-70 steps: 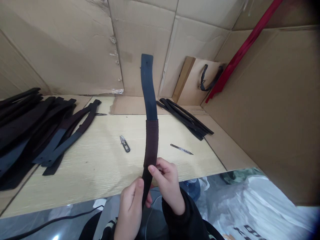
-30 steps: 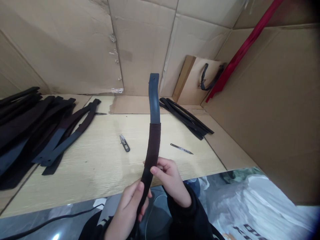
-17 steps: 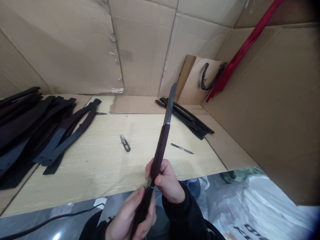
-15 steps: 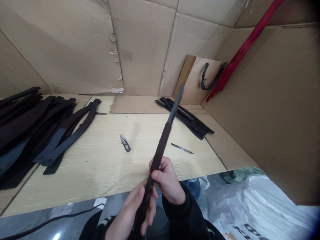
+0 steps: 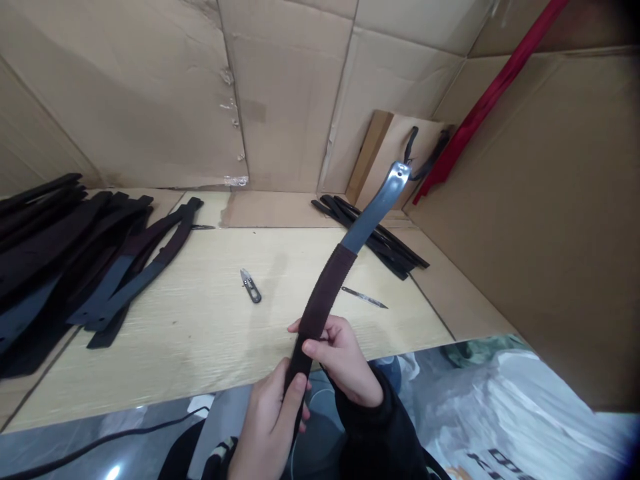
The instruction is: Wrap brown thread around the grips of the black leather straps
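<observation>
Held up over the table's front edge is a long dark strap (image 5: 327,290), with a dark brown stitched sleeve around its middle. Its far end is smooth, blue-grey and slightly curved, with small holes near the rounded tip. My left hand (image 5: 273,417) wraps round the black lower part, thumb on top. Just above it, my right hand (image 5: 343,357) pinches the strap near the sleeve's lower edge, thumb on the front. The strap's near end is partly hidden by my left hand. Beyond the hands, small thread snips (image 5: 251,287) and a thin pointed metal blade (image 5: 365,297) lie on the table.
Many similar dark straps (image 5: 100,267) are heaped at the left. Several narrow black strips (image 5: 380,243) lie at the back right, before a cardboard piece (image 5: 390,150). Cardboard walls (image 5: 285,100) enclose the table (image 5: 200,333). A red strip (image 5: 490,100) hangs at right, above white sacks (image 5: 500,407).
The strap has turned from edge-on to show its broad face, and its far tip has swung right. My left hand has shifted slightly right; both hands keep hold.
</observation>
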{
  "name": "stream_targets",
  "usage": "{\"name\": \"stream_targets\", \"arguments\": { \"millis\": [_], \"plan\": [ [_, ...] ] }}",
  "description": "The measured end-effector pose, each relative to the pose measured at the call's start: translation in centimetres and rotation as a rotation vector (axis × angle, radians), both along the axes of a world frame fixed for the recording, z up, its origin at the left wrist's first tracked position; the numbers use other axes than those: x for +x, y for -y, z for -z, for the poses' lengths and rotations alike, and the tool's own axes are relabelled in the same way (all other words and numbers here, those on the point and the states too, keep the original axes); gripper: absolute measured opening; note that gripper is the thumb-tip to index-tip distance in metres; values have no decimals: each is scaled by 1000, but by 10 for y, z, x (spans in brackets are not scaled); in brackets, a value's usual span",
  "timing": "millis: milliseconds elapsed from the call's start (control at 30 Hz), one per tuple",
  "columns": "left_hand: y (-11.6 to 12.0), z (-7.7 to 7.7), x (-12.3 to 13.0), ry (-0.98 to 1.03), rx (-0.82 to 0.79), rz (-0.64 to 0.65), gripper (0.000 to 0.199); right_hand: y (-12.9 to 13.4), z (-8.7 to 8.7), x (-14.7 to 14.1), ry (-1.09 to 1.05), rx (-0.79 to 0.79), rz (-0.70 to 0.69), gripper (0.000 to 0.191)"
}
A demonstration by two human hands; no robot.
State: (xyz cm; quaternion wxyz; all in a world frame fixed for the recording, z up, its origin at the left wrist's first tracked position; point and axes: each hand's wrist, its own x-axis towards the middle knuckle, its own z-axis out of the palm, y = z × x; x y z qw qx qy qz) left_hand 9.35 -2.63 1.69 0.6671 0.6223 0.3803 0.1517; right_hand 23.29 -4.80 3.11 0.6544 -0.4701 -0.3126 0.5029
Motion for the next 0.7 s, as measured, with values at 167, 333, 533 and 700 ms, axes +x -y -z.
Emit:
{"name": "stream_targets", "arguments": {
  "millis": [167,333,533,700],
  "plan": [
    [0,-5,-3,13,-82,34,51,3,1,3,-64,41,-39,30],
    [2,-6,-7,53,-197,32,52,5,-1,2,-165,116,-118,29],
    [2,-12,-8,55,-215,28,57,8,-3,-2,-188,110,-110,29],
    [0,-11,-13,65,-116,161,54,12,-8,-4,-227,153,-52,30]
  ]
}}
